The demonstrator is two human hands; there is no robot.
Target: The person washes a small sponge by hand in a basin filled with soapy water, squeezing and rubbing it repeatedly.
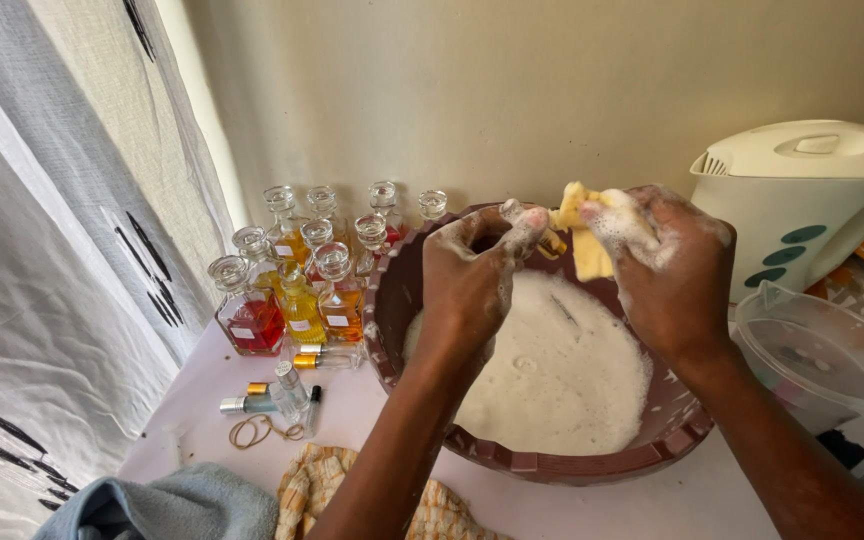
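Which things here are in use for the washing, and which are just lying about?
In use: left hand, right hand, yellow sponge, basin, suds.
Lying about: glass bottles, kettle, plastic tub, checked cloth, rubber band.

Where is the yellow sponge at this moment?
In the head view, the yellow sponge is upper centre, pinched between both soapy hands above the brown basin's far rim.
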